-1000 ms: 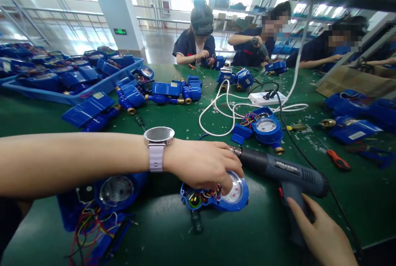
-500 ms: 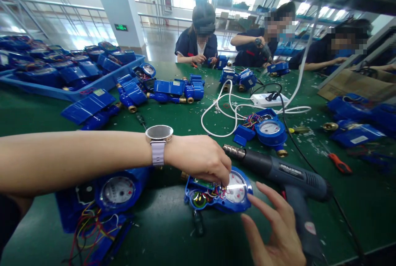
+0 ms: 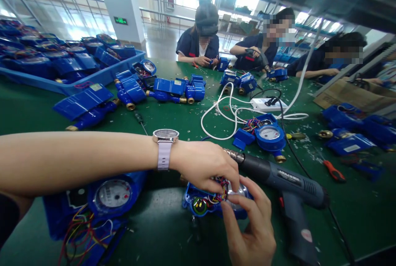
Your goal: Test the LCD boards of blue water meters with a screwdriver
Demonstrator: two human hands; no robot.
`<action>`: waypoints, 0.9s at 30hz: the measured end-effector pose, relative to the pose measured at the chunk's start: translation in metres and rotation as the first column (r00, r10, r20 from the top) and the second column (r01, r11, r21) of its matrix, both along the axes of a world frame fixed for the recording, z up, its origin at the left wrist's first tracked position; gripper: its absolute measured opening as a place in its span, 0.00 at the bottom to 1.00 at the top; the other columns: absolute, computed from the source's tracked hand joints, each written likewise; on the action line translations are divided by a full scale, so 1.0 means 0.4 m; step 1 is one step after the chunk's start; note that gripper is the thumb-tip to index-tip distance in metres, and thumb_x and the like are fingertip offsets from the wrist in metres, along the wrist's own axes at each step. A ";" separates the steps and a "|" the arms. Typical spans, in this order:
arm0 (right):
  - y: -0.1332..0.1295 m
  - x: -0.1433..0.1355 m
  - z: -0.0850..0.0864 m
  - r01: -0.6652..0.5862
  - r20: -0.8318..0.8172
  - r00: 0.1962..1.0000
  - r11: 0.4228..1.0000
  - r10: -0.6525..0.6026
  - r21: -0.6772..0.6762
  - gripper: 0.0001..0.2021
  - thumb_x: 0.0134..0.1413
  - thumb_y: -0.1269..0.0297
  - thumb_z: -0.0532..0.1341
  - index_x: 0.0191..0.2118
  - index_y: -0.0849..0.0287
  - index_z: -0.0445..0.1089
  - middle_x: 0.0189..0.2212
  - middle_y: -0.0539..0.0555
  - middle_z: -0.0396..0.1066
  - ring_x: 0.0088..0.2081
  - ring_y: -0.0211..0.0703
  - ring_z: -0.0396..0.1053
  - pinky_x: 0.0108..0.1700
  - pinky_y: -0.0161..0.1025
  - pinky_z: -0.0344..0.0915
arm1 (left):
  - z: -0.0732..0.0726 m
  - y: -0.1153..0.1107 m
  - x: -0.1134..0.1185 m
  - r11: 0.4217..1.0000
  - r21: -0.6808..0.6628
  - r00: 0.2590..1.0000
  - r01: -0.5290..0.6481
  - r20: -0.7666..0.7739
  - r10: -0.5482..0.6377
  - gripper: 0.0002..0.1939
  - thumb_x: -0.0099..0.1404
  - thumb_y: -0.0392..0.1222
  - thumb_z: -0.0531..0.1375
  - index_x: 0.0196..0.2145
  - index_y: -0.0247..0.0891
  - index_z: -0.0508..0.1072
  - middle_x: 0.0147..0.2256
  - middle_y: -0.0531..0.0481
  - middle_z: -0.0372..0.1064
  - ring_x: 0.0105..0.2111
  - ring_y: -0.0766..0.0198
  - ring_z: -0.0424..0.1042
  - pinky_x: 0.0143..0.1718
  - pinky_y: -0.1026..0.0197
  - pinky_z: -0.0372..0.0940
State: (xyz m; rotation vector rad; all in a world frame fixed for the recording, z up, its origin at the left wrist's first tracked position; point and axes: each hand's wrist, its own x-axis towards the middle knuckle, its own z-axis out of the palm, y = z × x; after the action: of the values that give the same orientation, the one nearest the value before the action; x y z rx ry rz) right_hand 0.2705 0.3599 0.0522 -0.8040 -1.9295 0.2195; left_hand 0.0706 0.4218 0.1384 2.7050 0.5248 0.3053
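A blue water meter (image 3: pixel 204 213) lies open in front of me, with coloured wires (image 3: pixel 216 198) and a round clear dial beside its wire compartment. My left hand (image 3: pixel 206 165), a watch on its wrist, reaches over the meter from the left; its fingers are closed on the wires. From the lower right my right hand (image 3: pixel 252 220) comes in over the dial. Its thumb and fingertip pinch at the same wires, close by the left fingertips. The fingers partly cover the dial and the wire ends. Just behind the right hand lies a heat gun (image 3: pixel 287 177).
At lower left sits another opened meter (image 3: pixel 114 196) with loose wires. Further back are a white power strip (image 3: pixel 267 104) with looped cable, an open meter (image 3: pixel 269 134), and an orange screwdriver (image 3: pixel 334 171). A blue crate (image 3: pixel 77 88) holds many meters. Co-workers (image 3: pixel 198 45) sit across the table.
My right hand has moved left from beside the meter onto the wires, its spread fingers closing. My left hand has shifted slightly right, and the wires are raised between the fingers.
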 end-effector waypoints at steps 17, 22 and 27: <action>-0.013 -0.005 -0.020 0.029 -0.076 0.996 0.996 -0.035 -0.082 0.01 0.63 0.70 0.63 0.38 0.58 0.71 0.51 0.56 0.66 0.50 0.48 0.67 0.53 0.47 0.64 | -0.010 0.007 -0.006 0.997 0.077 1.000 0.014 0.001 -0.014 0.06 0.68 0.37 0.59 0.37 0.43 0.77 0.46 0.46 0.77 0.45 0.59 0.75 0.45 0.57 0.66; -0.020 -0.006 -0.030 0.039 -0.131 0.990 0.996 -0.050 -0.086 0.02 0.62 0.71 0.64 0.37 0.58 0.72 0.49 0.56 0.67 0.48 0.47 0.68 0.51 0.46 0.65 | -0.010 0.002 0.002 0.988 0.140 0.998 0.060 0.002 -0.061 0.05 0.69 0.39 0.60 0.37 0.42 0.77 0.45 0.46 0.76 0.44 0.60 0.75 0.46 0.57 0.65; -0.020 -0.004 -0.036 0.019 -0.134 0.990 0.996 -0.032 -0.092 0.03 0.62 0.72 0.64 0.38 0.57 0.72 0.49 0.56 0.67 0.47 0.48 0.68 0.50 0.47 0.66 | -0.007 0.005 0.002 0.986 0.161 0.999 0.039 -0.033 -0.034 0.09 0.70 0.40 0.57 0.37 0.43 0.78 0.49 0.45 0.74 0.45 0.58 0.74 0.46 0.55 0.65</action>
State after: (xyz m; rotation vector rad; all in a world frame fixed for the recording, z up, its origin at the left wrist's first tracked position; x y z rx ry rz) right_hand 0.2690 0.3520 0.0380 -0.8514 -1.7912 0.3398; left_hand 0.0714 0.4238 0.1357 2.8765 0.4770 0.3091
